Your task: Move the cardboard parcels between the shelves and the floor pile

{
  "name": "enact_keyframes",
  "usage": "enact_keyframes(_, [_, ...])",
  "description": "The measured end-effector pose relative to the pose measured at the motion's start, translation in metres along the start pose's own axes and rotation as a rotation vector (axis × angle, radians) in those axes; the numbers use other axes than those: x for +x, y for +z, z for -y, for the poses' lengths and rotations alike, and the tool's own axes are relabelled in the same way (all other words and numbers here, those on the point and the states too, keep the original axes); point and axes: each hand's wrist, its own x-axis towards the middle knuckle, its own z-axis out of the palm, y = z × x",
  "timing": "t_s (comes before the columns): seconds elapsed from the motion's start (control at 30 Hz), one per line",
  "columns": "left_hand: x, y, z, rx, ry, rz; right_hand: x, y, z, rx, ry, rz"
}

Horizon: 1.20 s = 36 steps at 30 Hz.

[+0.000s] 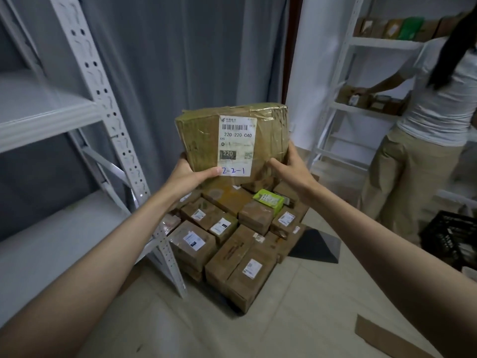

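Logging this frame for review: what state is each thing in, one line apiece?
Held parcel: lifted, label facing camera, marked 2-2-1.
Left hand: gripping its lower left corner.
Right hand: gripping its lower right corner.
Floor pile: stacked, several boxes deep.
Green box: lying on the pile.
Left shelves: bare.

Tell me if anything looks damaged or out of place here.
The held parcel, gripped by the left hand and right hand, looks crumpled and heavily taped along its top edge. A loose cardboard scrap lies on the floor, apart from the floor pile. Nothing has spilled.
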Motion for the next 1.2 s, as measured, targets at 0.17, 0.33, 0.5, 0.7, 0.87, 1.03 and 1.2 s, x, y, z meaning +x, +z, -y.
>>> enact_keyframes(0.17, [0.059, 0.034, 0.032, 0.002, -0.074, 0.014, 0.057, -0.005, -0.057, -0.01, 0.116, -0.002])
enact_keyframes(0.33, [0.132, 0.069, 0.088, -0.016, -0.158, 0.029, 0.129, 0.004, -0.126, -0.027, 0.237, 0.021])
enact_keyframes(0.5, [0.191, 0.096, 0.149, -0.069, -0.278, 0.118, 0.196, 0.015, -0.188, -0.087, 0.416, 0.121])
enact_keyframes(0.7, [0.227, 0.122, 0.197, -0.059, -0.478, 0.177, 0.243, 0.026, -0.249, -0.133, 0.57, 0.238])
enact_keyframes(0.87, [0.243, 0.138, 0.224, -0.126, -0.611, 0.199, 0.276, 0.03, -0.294, -0.18, 0.647, 0.368])
enact_keyframes(1.03, [0.258, 0.161, 0.257, -0.19, -0.701, 0.11, 0.314, 0.038, -0.344, -0.215, 0.69, 0.5])
enact_keyframes(1.2, [0.277, 0.196, 0.287, -0.223, -0.76, 0.02, 0.358, 0.047, -0.402, -0.232, 0.728, 0.656])
